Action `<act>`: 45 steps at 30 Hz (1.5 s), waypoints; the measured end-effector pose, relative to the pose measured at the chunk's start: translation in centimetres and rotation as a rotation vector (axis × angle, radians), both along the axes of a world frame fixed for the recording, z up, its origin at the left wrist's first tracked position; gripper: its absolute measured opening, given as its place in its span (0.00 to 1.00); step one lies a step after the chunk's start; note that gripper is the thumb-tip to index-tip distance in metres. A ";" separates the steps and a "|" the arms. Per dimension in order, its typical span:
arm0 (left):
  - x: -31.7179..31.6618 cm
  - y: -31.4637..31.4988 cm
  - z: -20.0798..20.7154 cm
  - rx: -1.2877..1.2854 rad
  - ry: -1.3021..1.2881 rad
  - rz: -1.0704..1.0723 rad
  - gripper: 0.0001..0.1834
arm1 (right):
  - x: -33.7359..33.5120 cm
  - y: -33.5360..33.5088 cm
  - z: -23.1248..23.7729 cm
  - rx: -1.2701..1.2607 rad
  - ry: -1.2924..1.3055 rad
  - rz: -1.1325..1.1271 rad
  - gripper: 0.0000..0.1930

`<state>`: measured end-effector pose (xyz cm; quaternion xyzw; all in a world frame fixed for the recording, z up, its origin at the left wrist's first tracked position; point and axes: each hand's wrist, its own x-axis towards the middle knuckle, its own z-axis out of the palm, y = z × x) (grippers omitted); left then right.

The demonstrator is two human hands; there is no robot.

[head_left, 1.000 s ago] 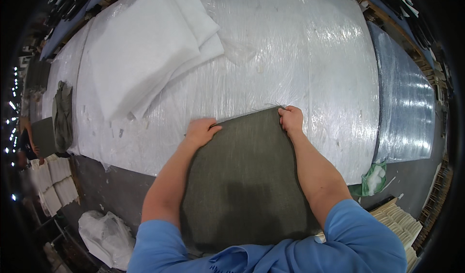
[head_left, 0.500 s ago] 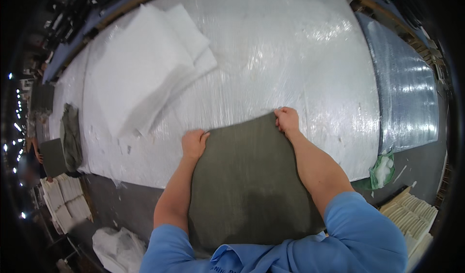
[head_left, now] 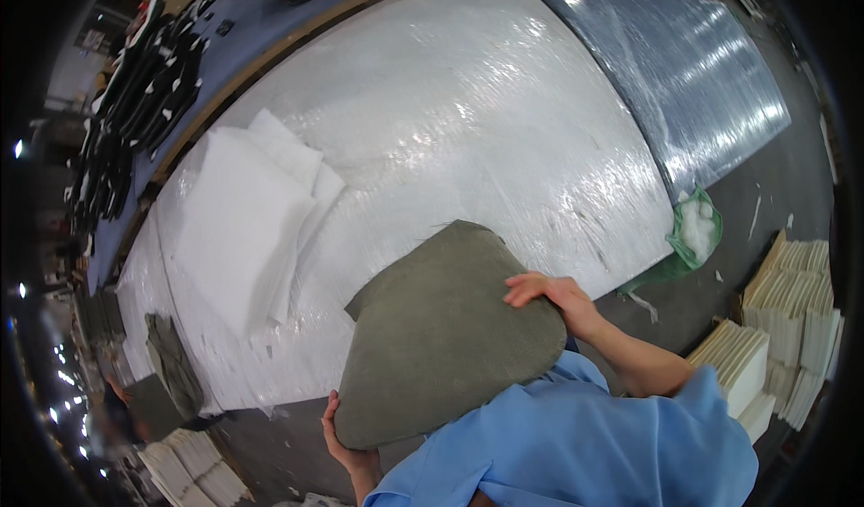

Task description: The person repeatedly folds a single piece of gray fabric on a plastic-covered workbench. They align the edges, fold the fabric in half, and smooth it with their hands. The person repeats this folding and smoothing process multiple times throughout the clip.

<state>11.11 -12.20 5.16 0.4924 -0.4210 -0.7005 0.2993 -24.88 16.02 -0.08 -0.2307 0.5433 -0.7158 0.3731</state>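
An olive-green cushion in a fabric cover is in front of my body, its near edge against my blue shirt. Its far edge lies over the plastic-wrapped table, with a loose flap of cover at the far left. My left hand grips the near left corner, fingers up along the side. On the right edge is my right hand, its fingers reaching over onto the top face; its thumb is hidden. Left of the cushion, a stack of white padding sheets lies on the table.
A blue-grey wrapped surface adjoins at the far right, with a green bag of white stuffing at the corner. Stacked cream panels stand on the right. Black pieces cover a blue bench at far left. Another person holds a green piece at left.
The cushion has turned, and its near end has come up against my shirt. My left hand has moved down to the near left corner; my right hand has shifted onto the right edge. My view has swung right.
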 end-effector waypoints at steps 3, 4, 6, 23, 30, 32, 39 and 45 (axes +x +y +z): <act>-1.6 -2.1 -0.7 0.027 0.063 0.011 0.27 | -1.8 -3.2 -4.4 -0.062 -0.126 -0.027 0.37; -3.0 -3.0 0.2 0.038 0.047 -0.012 0.27 | -2.6 -4.1 -5.2 -0.052 -0.171 -0.039 0.37; -4.5 -4.5 1.1 0.049 0.049 -0.032 0.27 | -3.7 -5.6 -6.8 -0.036 -0.273 -0.057 0.37; -10.7 -9.8 -4.9 -0.080 0.290 -0.007 0.28 | -6.8 -8.9 -15.6 0.291 -0.292 -0.133 0.30; -8.7 -10.4 0.7 -0.424 0.145 0.063 0.36 | -7.1 -8.4 3.5 -0.180 0.319 -0.012 0.28; -9.1 -10.1 1.2 -0.643 -0.167 0.033 0.27 | -6.5 -8.5 5.5 -0.069 0.452 0.030 0.20; -12.6 -2.2 13.4 -1.017 -0.045 -0.616 0.12 | -5.2 -9.0 6.4 0.096 0.562 -0.162 0.13; -12.5 6.6 22.1 -0.743 1.003 -1.690 0.15 | -4.0 -10.6 6.1 0.084 0.531 -0.214 0.11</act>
